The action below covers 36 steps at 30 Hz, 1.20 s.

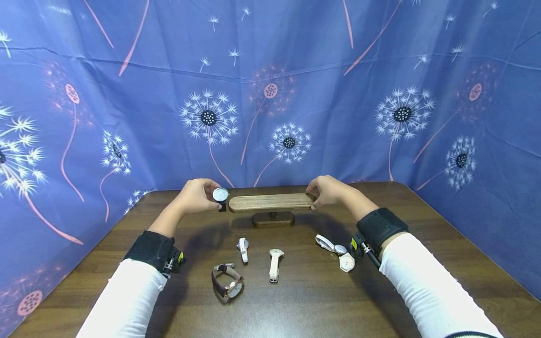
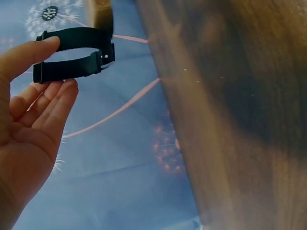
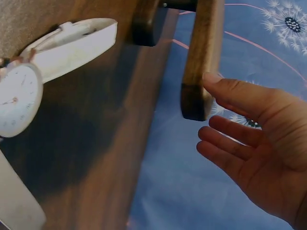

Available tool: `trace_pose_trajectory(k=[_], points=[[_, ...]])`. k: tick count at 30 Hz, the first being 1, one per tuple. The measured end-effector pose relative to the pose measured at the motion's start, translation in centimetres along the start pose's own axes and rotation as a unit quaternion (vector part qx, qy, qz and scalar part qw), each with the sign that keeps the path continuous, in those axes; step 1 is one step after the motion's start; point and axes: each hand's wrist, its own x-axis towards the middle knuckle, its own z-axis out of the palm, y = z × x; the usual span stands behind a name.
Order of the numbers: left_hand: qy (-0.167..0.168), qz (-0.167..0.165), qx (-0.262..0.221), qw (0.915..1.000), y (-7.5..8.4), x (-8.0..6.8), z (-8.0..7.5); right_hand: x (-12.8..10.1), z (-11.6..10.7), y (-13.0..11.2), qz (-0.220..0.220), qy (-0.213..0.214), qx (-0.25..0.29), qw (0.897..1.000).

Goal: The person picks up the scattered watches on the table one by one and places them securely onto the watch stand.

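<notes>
My left hand [image 1: 195, 195] holds a wristwatch [image 1: 220, 194] with a pale round dial at the left end of a wooden watch stand [image 1: 270, 202]. In the left wrist view, the thumb lies on the closed black strap [image 2: 72, 69] and the fingertips are under it. The strap loop is beside the end of the bar; whether it goes round the bar cannot be told. At the other end, my right hand [image 1: 332, 190] grips the bar's tip. The right wrist view shows the thumb against the bar [image 3: 199, 62], with the other fingers loosely bent below.
Nearer on the brown table [image 1: 296, 310] lie a brown-strapped watch [image 1: 227, 282], a small white watch [image 1: 243, 249] and a cream watch [image 1: 274, 265]. Two white watches [image 1: 347, 262] lie close together by the right wrist. A blue dandelion-print cloth [image 1: 262, 47] hangs behind the table.
</notes>
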Motion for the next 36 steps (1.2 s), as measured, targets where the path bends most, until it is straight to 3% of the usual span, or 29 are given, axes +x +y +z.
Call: trace_pose_trajectory(k=[9,21,29,36], points=[[-0.014,-0.037,-0.043,0.9983,-0.8,0.3,1.5,-0.1,0.9,0.0,-0.007,0.016,-0.031,0.999],[-0.034,-0.039,-0.049,0.9975,-0.6,0.9,2.4,0.3,0.7,-0.1,-0.032,0.028,-0.042,0.998],[-0.042,-0.018,-0.065,0.9969,-0.5,1.4,3.5,0.4,0.8,-0.1,-0.031,0.018,-0.049,0.998],[-0.05,-0.023,-0.05,0.9973,-0.5,1.7,3.9,0.6,0.6,-0.1,-0.04,0.01,-0.054,0.998]])
